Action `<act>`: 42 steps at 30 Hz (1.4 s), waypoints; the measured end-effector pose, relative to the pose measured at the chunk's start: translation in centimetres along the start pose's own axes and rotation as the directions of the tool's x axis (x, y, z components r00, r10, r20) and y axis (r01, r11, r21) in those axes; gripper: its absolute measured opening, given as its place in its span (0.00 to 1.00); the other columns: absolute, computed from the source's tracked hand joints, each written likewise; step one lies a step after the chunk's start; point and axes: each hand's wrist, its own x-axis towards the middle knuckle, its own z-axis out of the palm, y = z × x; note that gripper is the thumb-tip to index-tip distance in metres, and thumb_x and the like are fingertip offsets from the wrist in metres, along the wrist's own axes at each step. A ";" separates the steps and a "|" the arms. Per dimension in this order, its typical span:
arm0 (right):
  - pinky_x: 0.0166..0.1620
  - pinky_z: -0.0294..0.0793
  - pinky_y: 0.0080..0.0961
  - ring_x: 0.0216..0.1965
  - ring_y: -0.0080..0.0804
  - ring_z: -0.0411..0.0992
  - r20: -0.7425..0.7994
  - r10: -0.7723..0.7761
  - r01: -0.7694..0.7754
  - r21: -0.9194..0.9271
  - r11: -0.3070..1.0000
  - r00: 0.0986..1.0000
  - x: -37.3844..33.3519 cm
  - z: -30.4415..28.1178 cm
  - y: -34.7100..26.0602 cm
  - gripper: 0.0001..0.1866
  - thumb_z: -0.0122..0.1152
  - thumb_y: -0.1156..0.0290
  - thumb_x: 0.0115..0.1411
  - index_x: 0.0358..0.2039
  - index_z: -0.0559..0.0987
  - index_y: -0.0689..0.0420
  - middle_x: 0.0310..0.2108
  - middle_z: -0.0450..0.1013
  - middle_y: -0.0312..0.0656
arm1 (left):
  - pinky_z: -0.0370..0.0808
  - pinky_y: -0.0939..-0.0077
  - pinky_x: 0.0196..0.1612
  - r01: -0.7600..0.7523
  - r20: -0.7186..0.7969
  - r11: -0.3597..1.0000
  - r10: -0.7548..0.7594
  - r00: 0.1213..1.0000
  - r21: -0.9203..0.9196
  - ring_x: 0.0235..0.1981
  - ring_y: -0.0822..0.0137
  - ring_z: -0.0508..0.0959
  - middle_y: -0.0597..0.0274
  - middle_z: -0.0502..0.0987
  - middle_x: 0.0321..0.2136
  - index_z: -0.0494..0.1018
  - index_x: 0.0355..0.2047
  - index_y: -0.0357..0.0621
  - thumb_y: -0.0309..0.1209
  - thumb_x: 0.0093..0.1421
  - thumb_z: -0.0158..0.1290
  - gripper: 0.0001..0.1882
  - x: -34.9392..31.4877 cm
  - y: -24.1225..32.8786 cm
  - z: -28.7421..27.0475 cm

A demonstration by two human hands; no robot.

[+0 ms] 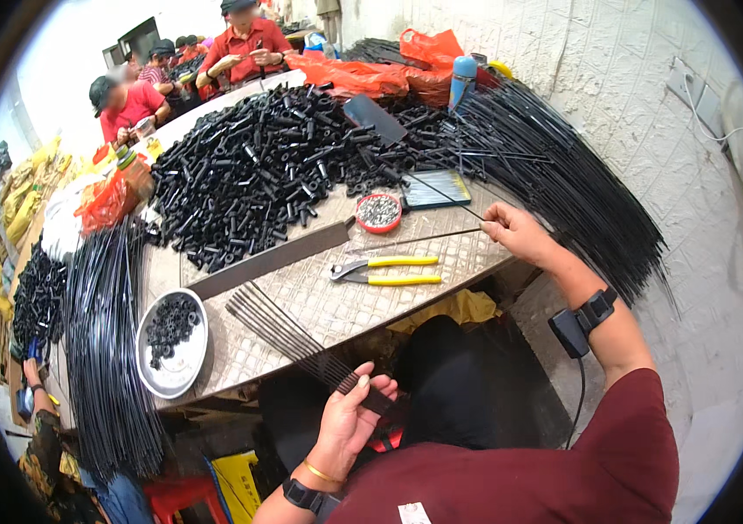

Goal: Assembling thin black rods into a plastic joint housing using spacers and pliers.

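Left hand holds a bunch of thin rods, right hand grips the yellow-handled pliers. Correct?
No: the pliers lie on the table, away from the right hand, as the head view shows. The left hand does hold the rods.

A workshop for hand assembly is shown. A long worktable (301,279) is heaped with small black tubular parts (240,166), all much alike, and stacked with long bundles of thin black rods (563,166). Yellow-handled pliers (402,261) are laid within reach. Farther along, people in red shirts (247,51) are seen with their hands occupied, beside a rough white wall (607,70).
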 end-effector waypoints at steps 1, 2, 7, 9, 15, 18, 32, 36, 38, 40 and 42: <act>0.32 0.67 0.25 0.27 0.23 0.67 0.024 0.015 -0.018 0.111 0.994 1.000 0.2 -0.8 -0.3 0.11 0.57 0.66 0.59 0.30 0.73 0.62 0.24 0.71 0.36 | 0.71 0.51 0.52 -0.001 -0.002 1.000 0.001 1.000 0.002 0.43 0.49 0.76 0.48 0.76 0.39 0.68 0.48 0.41 0.28 0.60 0.52 0.16 0.1 0.0 0.0; 0.29 0.64 0.18 0.26 0.15 0.62 0.124 0.068 -0.091 0.186 0.978 0.990 0.5 -2.1 -1.2 0.11 0.56 0.65 0.60 0.29 0.73 0.61 0.22 0.69 0.30 | 0.71 0.51 0.52 -0.005 -0.007 1.000 0.005 1.000 0.004 0.44 0.50 0.76 0.48 0.76 0.40 0.66 0.49 0.41 0.29 0.60 0.52 0.17 0.1 0.2 0.1; 0.29 0.63 0.15 0.23 0.16 0.64 0.128 0.152 -0.180 0.255 0.950 0.980 3.6 -6.0 -7.8 0.08 0.53 0.67 0.62 0.33 0.75 0.58 0.21 0.71 0.31 | 0.70 0.51 0.53 -0.015 -0.034 0.999 0.016 0.999 0.030 0.47 0.50 0.74 0.46 0.73 0.44 0.65 0.51 0.40 0.30 0.60 0.52 0.19 0.0 0.7 0.4; 0.17 0.54 0.10 0.14 0.11 0.57 -0.018 0.114 -0.104 0.286 0.953 0.993 6.5 -7.2 -7.7 0.08 0.53 0.65 0.62 0.33 0.74 0.56 0.21 0.70 0.29 | 0.71 0.54 0.53 -0.015 -0.010 1.000 0.015 1.000 0.006 0.47 0.50 0.74 0.44 0.72 0.46 0.63 0.52 0.36 0.29 0.62 0.50 0.19 -0.1 0.9 0.5; 0.35 0.69 0.41 0.30 0.49 0.72 -0.476 -0.407 0.065 -0.585 0.808 0.780 12.9 -9.8 2.4 0.12 0.51 0.63 0.61 0.35 0.74 0.59 0.27 0.72 0.52 | 0.69 0.54 0.55 0.005 -0.002 1.000 -0.005 1.000 -0.020 0.47 0.50 0.74 0.43 0.73 0.45 0.64 0.51 0.36 0.31 0.62 0.50 0.19 0.4 0.6 0.7; 0.46 0.67 0.45 0.48 0.52 0.64 -0.232 -0.205 -0.043 -0.756 0.653 0.951 12.2 -4.0 7.5 0.26 0.56 0.56 0.55 0.49 0.68 0.60 0.47 0.67 0.50 | 0.69 0.55 0.55 -0.038 -0.030 0.999 0.037 0.999 -0.021 0.48 0.50 0.73 0.42 0.72 0.46 0.64 0.51 0.34 0.31 0.62 0.50 0.19 0.0 0.9 0.4; 0.53 0.60 0.40 0.54 0.46 0.61 -0.201 -0.415 0.162 -0.707 0.688 0.888 4.5 -1.6 -0.1 0.30 0.56 0.58 0.56 0.55 0.65 0.60 0.53 0.64 0.49 | 0.71 0.58 0.53 -0.096 -0.068 0.995 0.098 0.993 0.028 0.47 0.52 0.74 0.44 0.71 0.48 0.61 0.54 0.36 0.28 0.64 0.46 0.19 -1.5 1.0 1.8; 0.49 0.69 0.39 0.51 0.44 0.68 0.656 -0.166 -0.121 0.370 0.921 0.737 -3.0 3.6 -7.2 0.36 0.43 0.44 0.62 0.63 0.56 0.53 0.55 0.65 0.48 | 0.70 0.57 0.54 -0.118 0.050 0.983 0.112 0.992 0.141 0.49 0.52 0.73 0.45 0.71 0.48 0.60 0.56 0.37 0.28 0.65 0.44 0.20 -3.2 1.5 5.8; 0.49 0.71 0.41 0.51 0.41 0.68 0.815 -0.310 -0.505 0.554 0.661 0.489 -8.0 4.3 -11.4 0.45 0.37 0.33 0.57 0.66 0.48 0.51 0.56 0.64 0.47 | 0.72 0.59 0.53 -0.111 0.186 0.972 0.072 0.980 0.209 0.48 0.54 0.74 0.46 0.71 0.47 0.60 0.56 0.37 0.28 0.65 0.43 0.19 -5.6 2.0 9.4; 0.50 0.70 0.46 0.52 0.40 0.67 0.807 -0.408 -0.590 0.591 0.551 0.427 -10.3 5.1 -13.2 0.54 0.34 0.25 0.48 0.67 0.43 0.50 0.57 0.63 0.49 | 0.74 0.64 0.50 -0.114 0.309 0.951 0.020 0.951 0.289 0.45 0.56 0.76 0.47 0.72 0.46 0.61 0.54 0.36 0.29 0.66 0.43 0.18 -8.3 2.3 12.6; 0.52 0.70 0.37 0.52 0.37 0.68 0.768 -0.302 -0.559 0.625 0.546 0.564 -12.3 3.6 -16.4 0.56 0.29 0.23 0.48 0.63 0.53 0.59 0.53 0.66 0.50 | 0.73 0.67 0.50 -0.184 0.466 0.926 0.010 0.885 0.330 0.45 0.60 0.76 0.50 0.74 0.44 0.64 0.51 0.35 0.29 0.65 0.44 0.16 -10.5 1.9 14.9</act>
